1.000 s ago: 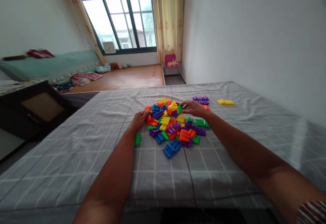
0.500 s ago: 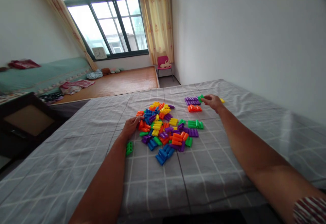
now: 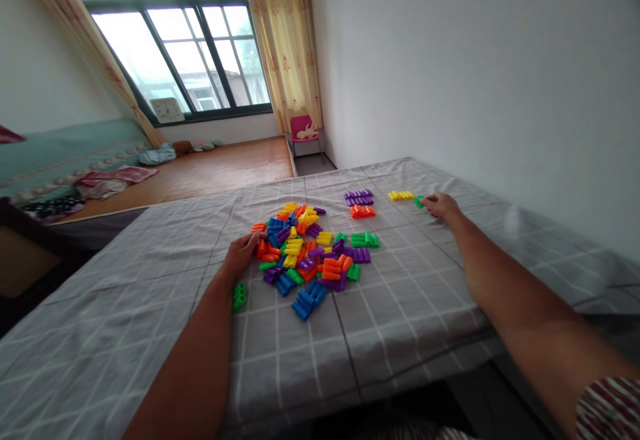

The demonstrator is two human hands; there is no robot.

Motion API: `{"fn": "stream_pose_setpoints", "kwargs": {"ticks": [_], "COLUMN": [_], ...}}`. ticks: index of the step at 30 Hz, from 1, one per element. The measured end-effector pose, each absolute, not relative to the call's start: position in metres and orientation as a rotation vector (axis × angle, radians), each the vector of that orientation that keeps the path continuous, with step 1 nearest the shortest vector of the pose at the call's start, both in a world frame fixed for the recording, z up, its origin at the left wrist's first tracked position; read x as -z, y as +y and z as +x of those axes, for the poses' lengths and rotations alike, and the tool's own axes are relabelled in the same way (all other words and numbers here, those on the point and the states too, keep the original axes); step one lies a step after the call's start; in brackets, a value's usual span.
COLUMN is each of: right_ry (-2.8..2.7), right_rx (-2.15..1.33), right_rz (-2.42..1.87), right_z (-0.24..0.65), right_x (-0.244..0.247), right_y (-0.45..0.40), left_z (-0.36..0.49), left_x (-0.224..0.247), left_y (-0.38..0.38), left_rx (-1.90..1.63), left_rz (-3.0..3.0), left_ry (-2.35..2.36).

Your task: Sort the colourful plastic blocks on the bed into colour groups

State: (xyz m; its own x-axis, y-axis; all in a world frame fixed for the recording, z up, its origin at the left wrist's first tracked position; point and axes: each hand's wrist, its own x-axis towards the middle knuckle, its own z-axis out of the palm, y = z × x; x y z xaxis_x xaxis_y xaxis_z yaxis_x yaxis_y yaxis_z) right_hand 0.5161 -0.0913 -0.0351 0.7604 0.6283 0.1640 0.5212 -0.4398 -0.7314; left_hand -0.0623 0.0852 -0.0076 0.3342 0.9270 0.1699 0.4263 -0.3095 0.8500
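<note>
My right hand (image 3: 443,207) pinches a small green plastic tube block (image 3: 418,201) just above the cloth. Close to its left end lies a row of yellow blocks (image 3: 401,195). My left hand (image 3: 243,253) rests against the left edge of a mixed heap of blocks, its fingers reaching over beside orange blocks (image 3: 267,251); nothing is seen lifted in it. Yellow blocks (image 3: 293,248) and blue blocks (image 3: 309,299) lie in the heap among purple and green ones. Beyond it are purple rows (image 3: 359,197) with an orange row (image 3: 363,211) in front.
The blocks lie on a grey checked cloth (image 3: 400,333). A lone green block (image 3: 240,296) sits by my left forearm. A white wall (image 3: 450,80) runs along the right. A pink chair (image 3: 303,129) and a wooden platform (image 3: 225,167) stand behind.
My right hand has moved right with the green block, from beside the purple rows to the yellow row. My left hand stays at the heap. The view has turned slightly right.
</note>
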Motion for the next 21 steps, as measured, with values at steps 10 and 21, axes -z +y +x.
{"fn": "stream_pose_setpoints", "kwargs": {"ticks": [10, 21], "right_ry": [-1.217, -1.294], "right_rx": [-0.317, -0.618], "right_rz": [-2.238, -1.905], "right_z": [0.516, 0.505], "right_x": [0.041, 0.033], "right_y": [-0.1, -0.11], "left_z": [-0.063, -0.066], "left_x": [0.005, 0.013], "left_y": [0.088, 0.097], "left_rx": [-0.891, -0.885], "left_rz": [1.986, 1.986], "left_ry": [1.189, 1.196]}}
